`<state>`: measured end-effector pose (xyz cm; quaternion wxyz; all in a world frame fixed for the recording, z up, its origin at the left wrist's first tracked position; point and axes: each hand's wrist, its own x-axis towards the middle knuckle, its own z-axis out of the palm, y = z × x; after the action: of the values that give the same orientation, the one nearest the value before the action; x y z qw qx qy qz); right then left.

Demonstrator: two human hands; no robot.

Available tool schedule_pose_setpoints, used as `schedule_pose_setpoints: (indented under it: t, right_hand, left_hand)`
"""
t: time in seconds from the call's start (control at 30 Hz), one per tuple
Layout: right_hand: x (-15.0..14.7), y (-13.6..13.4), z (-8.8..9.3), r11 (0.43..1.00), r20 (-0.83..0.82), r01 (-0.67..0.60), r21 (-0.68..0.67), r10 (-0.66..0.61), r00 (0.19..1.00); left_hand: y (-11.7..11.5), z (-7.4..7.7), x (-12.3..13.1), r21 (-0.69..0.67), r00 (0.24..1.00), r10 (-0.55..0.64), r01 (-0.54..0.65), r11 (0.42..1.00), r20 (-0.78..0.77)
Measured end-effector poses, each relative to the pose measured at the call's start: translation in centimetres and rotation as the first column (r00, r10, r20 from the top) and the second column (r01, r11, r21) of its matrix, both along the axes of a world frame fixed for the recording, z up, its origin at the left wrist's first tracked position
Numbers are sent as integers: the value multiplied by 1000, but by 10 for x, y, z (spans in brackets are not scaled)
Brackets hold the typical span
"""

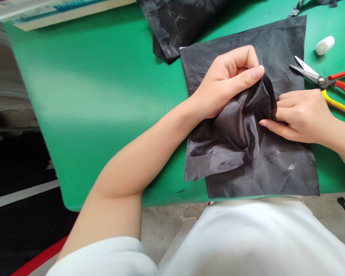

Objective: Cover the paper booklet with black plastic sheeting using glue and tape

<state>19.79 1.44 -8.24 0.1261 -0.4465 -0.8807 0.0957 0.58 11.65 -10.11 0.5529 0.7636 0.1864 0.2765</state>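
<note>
A thin, shiny piece of black fabric [235, 126] is bunched up between my hands. My left hand [230, 76] pinches its upper edge between thumb and curled fingers. Lower and to the right, my right hand [301, 115] grips the fabric's right side, its fingertips partly hidden in the folds. Under both hands another black fabric sheet [287, 168] lies flat, reaching the table's front edge. Scissors [320, 80] with red and yellow handles lie partly open just beyond my right hand, their blade tips over the sheet.
The green table [103, 103] has a rounded front left corner. More folded black fabric [184, 23] lies at the back. A small white cylinder [324, 45] sits behind the scissors. A white box [60, 11] stands at the back left edge.
</note>
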Motion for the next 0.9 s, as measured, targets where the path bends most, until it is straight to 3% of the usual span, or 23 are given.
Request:
schedule_pose_setpoints:
  t: [0.13,0.57,0.77,0.9]
  right_hand:
    - [-1,0,1,1000,24,10,-5,-10,1000]
    - [-1,-1,1,1000,60,0,19,-1,998]
    - [-1,-1,1,1000,60,-3,5,3,998]
    - [-1,-1,1,1000,42,1,-2,-1,999]
  left_hand:
    - [4,-6,1,-5,996,-32,33,999,87]
    - [3,-5,1,23,993,-47,45,999,107]
    - [3,-5,1,112,1000,-11,11,994,6]
    - [3,-6,1,79,999,-18,15,997,30]
